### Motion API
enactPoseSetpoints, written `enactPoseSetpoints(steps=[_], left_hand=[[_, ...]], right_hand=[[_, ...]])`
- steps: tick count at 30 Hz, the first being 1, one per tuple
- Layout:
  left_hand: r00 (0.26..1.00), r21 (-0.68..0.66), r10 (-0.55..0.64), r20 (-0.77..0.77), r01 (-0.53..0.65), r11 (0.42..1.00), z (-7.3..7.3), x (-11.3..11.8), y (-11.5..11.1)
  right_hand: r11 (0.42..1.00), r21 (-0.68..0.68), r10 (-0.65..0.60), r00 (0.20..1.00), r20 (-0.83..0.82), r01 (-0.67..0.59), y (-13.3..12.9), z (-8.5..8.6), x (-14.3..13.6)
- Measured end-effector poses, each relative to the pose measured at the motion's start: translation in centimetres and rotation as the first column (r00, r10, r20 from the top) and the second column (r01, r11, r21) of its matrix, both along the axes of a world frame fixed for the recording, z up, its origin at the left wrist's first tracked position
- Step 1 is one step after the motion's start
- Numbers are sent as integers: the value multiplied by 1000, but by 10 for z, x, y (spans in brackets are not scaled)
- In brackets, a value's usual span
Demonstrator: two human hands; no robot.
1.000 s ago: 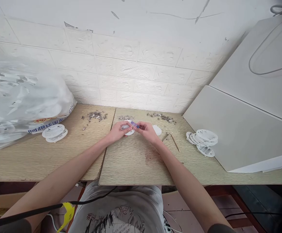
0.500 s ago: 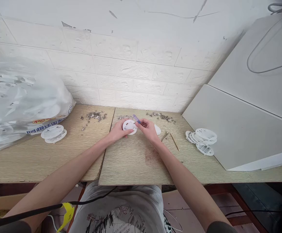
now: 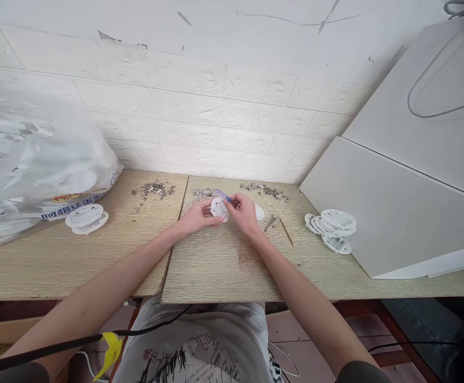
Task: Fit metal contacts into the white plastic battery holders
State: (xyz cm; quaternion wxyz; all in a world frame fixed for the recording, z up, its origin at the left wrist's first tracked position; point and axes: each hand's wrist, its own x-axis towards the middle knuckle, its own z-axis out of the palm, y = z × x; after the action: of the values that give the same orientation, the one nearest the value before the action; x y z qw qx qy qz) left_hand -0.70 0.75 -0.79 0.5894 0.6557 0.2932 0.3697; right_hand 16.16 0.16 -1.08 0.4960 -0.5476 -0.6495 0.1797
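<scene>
My left hand (image 3: 197, 218) grips a round white plastic disc (image 3: 219, 209) by its left and lower edge, a little above the table. The disc is tilted, and slots show on its face. Pinched in my right hand (image 3: 243, 211) is a small tool with a clear purple-blue handle (image 3: 223, 195), at the disc's upper right edge. My right fingers hide the tool's tip. Another white disc (image 3: 259, 213) lies partly behind my right hand. A heap of small metal parts (image 3: 205, 194) sits just beyond my hands.
More metal parts lie in heaps at the back left (image 3: 157, 189) and back right (image 3: 267, 191). Tweezers (image 3: 271, 222) and a thin wooden stick (image 3: 287, 232) are right of my hand. White discs are stacked (image 3: 338, 219) by a grey panel (image 3: 415, 213). A plastic bag (image 3: 44, 159) stands left.
The disc has turned and tilted in my left hand, showing its slotted face more steeply. My left fingers have shifted around its edge. My right hand still holds the purple-blue tool beside it.
</scene>
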Motion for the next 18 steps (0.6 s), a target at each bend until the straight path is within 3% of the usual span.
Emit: enactPoseSetpoints(steps=[6, 18], left_hand=[[1000, -19, -24, 19, 24, 1000, 5, -1, -2], [1000, -11, -23, -7, 23, 1000, 6, -1, -3]], right_hand=[[996, -81, 32, 987, -160, -46, 0, 3, 1], [996, -85, 15, 994, -111, -24, -4, 3, -1]])
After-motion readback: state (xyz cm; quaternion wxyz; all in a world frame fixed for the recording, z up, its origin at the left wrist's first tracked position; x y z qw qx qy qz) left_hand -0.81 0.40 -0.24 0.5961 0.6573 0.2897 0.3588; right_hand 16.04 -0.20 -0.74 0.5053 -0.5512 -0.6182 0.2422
